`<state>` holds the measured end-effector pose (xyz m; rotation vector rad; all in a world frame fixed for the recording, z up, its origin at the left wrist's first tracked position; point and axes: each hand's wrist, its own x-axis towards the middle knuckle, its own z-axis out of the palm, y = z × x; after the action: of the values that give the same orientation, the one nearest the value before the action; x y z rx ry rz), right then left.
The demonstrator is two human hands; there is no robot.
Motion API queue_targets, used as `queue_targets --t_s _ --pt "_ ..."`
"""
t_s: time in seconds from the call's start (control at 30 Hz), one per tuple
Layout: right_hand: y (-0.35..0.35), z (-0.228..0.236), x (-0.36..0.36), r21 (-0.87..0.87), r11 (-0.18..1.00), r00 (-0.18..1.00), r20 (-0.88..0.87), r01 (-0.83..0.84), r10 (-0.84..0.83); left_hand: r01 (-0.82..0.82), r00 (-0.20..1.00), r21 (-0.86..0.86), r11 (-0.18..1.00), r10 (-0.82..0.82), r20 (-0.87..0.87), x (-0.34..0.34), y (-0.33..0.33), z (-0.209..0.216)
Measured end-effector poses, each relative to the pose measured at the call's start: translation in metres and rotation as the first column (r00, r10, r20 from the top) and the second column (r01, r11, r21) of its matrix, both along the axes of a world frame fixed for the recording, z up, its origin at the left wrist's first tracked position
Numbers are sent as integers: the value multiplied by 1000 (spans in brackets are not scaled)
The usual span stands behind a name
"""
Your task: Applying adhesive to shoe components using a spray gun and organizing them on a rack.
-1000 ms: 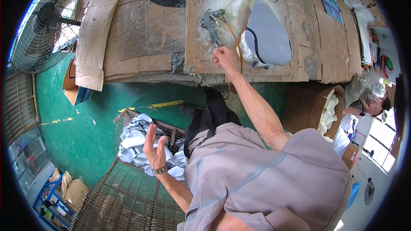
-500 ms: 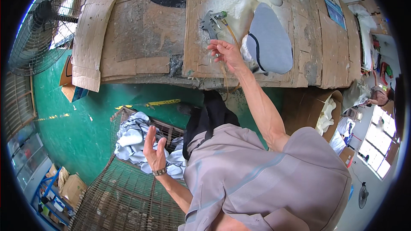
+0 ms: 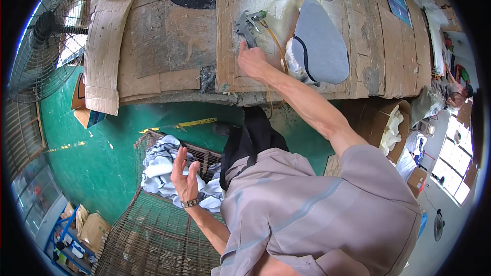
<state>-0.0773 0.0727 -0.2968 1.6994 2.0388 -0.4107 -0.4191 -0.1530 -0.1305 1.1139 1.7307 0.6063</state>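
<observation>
My right hand is closed around the lower end of the grip of a grey metal spray gun, which lies on the cardboard-covered bench. One finger reaches along the grip, and the palm side is hidden. A yellowish hose runs from the gun past my wrist. Right of it rests a grey-blue, rounded fabric-covered piece with a black strip at one edge and white material under it. My left hand, with a watch on the wrist, hangs open and holds nothing, above the crate of cloth.
Bluish-white cloth pieces fill a wire crate. A wire mesh cage stands below it. A caged fan is at the far left. Under the bench's right end sits a cardboard box with pale pieces. The bench front edge crosses before me.
My right hand has moved slightly left and closed on the spray gun's grip; its fingers were loose beside it before. My left hand stays raised and open. The view has shifted slightly.
</observation>
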Motion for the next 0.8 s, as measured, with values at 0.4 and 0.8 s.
queue_targets --t_s 0.4,0.8 --pt "21 -37 -19 -85 983 987 12 -160 162 -41 999 66 997 43 -19 -20 -27 -1" --pt "-50 11 13 -171 908 675 -619 384 -402 -102 995 27 994 102 6 -26 -58 -8"
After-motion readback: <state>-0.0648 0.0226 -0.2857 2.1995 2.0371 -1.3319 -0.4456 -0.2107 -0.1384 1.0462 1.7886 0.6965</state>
